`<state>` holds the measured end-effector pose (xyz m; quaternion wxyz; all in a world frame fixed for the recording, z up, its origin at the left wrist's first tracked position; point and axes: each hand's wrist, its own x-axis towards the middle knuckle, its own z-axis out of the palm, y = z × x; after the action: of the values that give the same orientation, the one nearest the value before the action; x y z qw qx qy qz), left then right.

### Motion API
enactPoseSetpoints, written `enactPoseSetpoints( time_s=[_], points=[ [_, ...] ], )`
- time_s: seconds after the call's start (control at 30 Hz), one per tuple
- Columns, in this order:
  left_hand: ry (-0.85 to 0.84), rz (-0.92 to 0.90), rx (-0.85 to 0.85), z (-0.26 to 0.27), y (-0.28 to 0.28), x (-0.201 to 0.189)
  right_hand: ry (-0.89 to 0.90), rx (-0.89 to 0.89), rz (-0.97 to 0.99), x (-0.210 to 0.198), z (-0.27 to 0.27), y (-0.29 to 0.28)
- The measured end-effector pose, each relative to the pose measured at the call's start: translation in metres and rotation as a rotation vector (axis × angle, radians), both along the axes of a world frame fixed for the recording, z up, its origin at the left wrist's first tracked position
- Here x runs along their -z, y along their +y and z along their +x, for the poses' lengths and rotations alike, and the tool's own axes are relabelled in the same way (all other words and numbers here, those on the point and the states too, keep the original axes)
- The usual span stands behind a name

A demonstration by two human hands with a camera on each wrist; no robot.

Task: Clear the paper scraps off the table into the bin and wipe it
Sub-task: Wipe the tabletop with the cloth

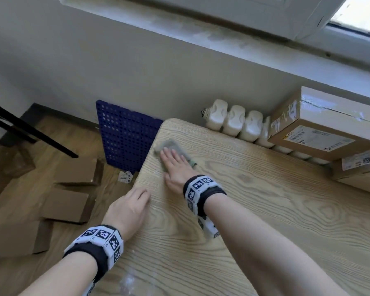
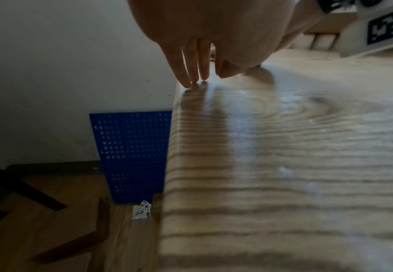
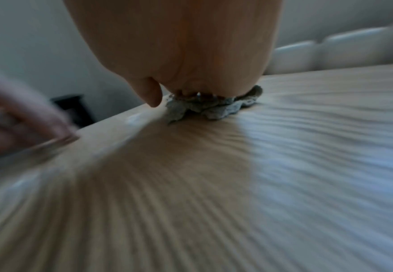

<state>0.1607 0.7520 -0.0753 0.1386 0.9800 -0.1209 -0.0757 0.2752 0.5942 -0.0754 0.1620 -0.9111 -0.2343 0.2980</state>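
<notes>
Currently in the wipe step. Right hand [image 1: 175, 167] lies flat, fingers straight, pressing a grey cloth [image 1: 171, 147] onto the desk [image 1: 265, 210] near its far left corner; the right wrist view shows the cloth bunched under the palm, blurred, likely mid-stroke. Left hand [image 1: 127, 210] is loosely spread and holds nothing, fingertips [image 2: 194, 81] resting on the desk's left edge, probably bracing.

No paper scraps visible on the desk top, so clearing looks done. No bin in view. A few labelled paper scraps [image 1: 126, 177] lie on the floor beside a blue perforated panel [image 1: 126, 135]; can't tell whether those count.

Faint pale smears show near the desk's near edge [image 1: 127, 280]. Next move, as I read it: sweep the cloth back toward the near side with even pressure, and stay short of the cardboard boxes [image 1: 320, 124] at the right.
</notes>
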Motion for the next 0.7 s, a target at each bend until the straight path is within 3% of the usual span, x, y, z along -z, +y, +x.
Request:
enactPoseSetpoints(
  time_s=[0.07, 0.13, 0.27, 0.37, 0.57, 0.7],
  points=[
    [0.006, 0.010, 0.020, 0.000, 0.002, -0.002, 0.011, -0.134, 0.006, 0.004, -0.004, 0.011],
    [-0.004, 0.001, 0.024, 0.002, 0.001, -0.003, 0.008, -0.152, 0.004, 0.006, 0.010, -0.003],
    [-0.041, 0.004, 0.031, 0.006, -0.004, 0.000, -0.095, 0.139, -0.097, 0.007, 0.044, -0.074],
    [-0.033, -0.010, 0.040, 0.007, -0.005, 0.003, -0.041, 0.195, -0.143, 0.002, 0.051, -0.098],
    [-0.027, -0.017, 0.026, -0.003, 0.008, -0.002, 0.003, 0.159, -0.168, 0.000, 0.075, -0.046],
    [0.012, -0.017, 0.027, -0.019, 0.026, -0.001, 0.004, -0.056, -0.162, -0.004, 0.052, 0.000]
  ],
)
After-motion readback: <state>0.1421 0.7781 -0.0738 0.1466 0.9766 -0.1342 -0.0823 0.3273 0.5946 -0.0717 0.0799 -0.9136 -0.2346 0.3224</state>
